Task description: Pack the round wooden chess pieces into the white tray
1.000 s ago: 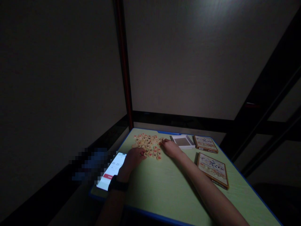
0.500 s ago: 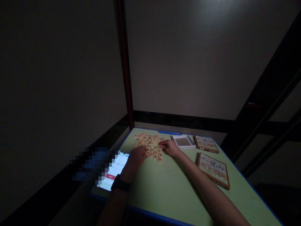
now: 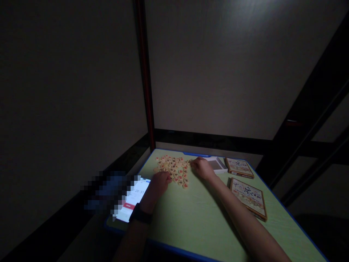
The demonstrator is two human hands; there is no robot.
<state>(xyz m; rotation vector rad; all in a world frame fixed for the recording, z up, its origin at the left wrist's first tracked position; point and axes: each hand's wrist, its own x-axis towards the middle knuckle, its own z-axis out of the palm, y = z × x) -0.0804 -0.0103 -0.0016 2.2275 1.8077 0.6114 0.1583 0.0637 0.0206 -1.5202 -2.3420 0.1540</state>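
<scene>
Round wooden Chinese chess pieces with red and dark characters lie spread over the far left part of a green table. At the near left edge of the spread is my left hand, fingers curled and closed against the pieces; what they pinch, if anything, is hidden. My right hand lies low over the table at the right edge of the pieces. Its fingers are bent together, and I cannot make out what is in them. Behind it stands an open white box, partly covered by the hand.
A lit phone showing a timer lies left of my left wrist, partly pixelated. Two flat printed boxes, one farther and one nearer, rest on the right side. Blue edging rims the table, and walls stand close behind.
My right hand has moved right and slightly away from me, off the pieces' right edge to in front of the white box. My left hand has barely shifted.
</scene>
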